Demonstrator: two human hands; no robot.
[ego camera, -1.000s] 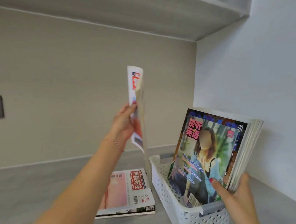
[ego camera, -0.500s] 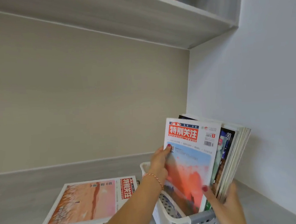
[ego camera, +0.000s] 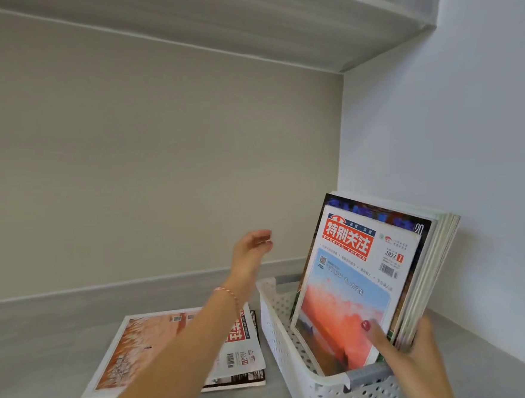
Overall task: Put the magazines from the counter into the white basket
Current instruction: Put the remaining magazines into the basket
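Nearest, right hand (ego camera: 418, 359) grasping the leaning row of glossy paper magazines (ego camera: 381, 271) upright inside the white perforated plastic basket (ego camera: 283, 340), thumb pressed on the front red-sky cover. Likely to flop leftward over the rim if let go too soon, since nothing else props them. Left of the basket, two flat magazines (ego camera: 178, 350) waiting on the grey counter (ego camera: 33, 354), partly crossed by the forearm. Beyond, left hand (ego camera: 251, 251) released, empty, raised above bare counter: ample room leftward, wall tight on the right.
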